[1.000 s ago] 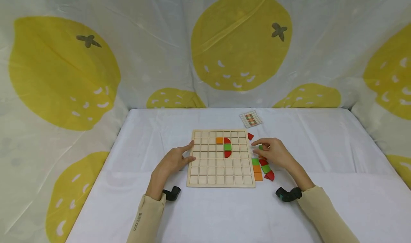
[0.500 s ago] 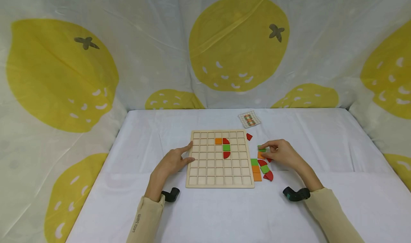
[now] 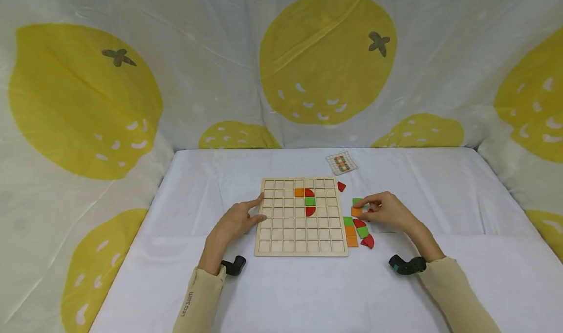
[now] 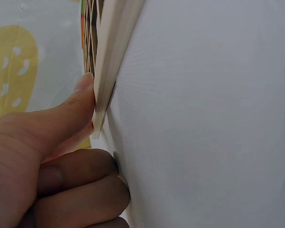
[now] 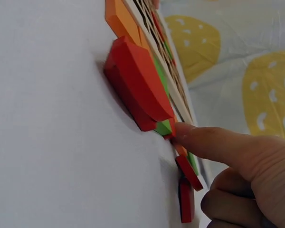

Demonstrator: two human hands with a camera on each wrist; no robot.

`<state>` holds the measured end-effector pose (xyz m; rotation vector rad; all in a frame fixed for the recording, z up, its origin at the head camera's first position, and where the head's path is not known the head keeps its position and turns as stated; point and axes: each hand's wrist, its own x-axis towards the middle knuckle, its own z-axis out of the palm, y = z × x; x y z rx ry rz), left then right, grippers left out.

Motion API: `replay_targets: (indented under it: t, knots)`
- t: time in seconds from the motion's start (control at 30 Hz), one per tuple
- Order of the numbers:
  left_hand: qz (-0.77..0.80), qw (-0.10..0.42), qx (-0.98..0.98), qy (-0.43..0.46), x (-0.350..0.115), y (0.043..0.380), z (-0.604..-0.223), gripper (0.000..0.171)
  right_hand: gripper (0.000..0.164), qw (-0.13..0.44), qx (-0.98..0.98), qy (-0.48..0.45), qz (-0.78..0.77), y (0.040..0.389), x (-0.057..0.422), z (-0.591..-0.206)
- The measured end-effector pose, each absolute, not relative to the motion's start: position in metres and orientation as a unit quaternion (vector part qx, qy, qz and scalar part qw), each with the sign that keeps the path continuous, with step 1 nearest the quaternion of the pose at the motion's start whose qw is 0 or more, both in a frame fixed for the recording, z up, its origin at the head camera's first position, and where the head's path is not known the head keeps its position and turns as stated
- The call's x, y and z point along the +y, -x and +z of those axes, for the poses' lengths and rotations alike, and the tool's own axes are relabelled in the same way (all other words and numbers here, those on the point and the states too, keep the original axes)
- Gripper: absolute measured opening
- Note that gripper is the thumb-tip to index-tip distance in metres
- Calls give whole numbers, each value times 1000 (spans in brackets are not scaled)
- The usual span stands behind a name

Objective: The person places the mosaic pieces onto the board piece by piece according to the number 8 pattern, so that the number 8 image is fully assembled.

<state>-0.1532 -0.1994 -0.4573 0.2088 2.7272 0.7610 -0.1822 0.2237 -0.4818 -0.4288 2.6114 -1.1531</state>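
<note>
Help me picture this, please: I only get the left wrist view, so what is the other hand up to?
Observer: The head view shows the right hand, its thumb and index finger seemingly pinching an orange square off the right side of the board.

Visitor: How curious! And is anything lying past the board's far edge?

Observer: Yes, a small card printed with a colored pattern on a grid, near the far right corner.

In the head view we see soft, even light on the white tablecloth, with faint shadows beside the sleeves. Both wrist views give us dimmer, greyer pictures: shade darkens the lower part of the left hand, a blurry-edged shadow borders the red pieces, and the lemon-print backdrop looks soft.
</note>
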Motion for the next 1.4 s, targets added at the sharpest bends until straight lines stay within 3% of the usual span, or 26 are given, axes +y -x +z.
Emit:
replay_targets:
  t: [0.3,1.1,1.4]
  knots:
    - [274,153,947,-74,-200,153,-459,71,30,108,904,137,-391,182,219,-483]
    - [273,153,946,-80,-201,155,-459,71,29,111,896,129,-411,183,221,-485]
    - [269,145,949,-76,-200,154,-459,69,29,63,907,102,-404,184,214,-481]
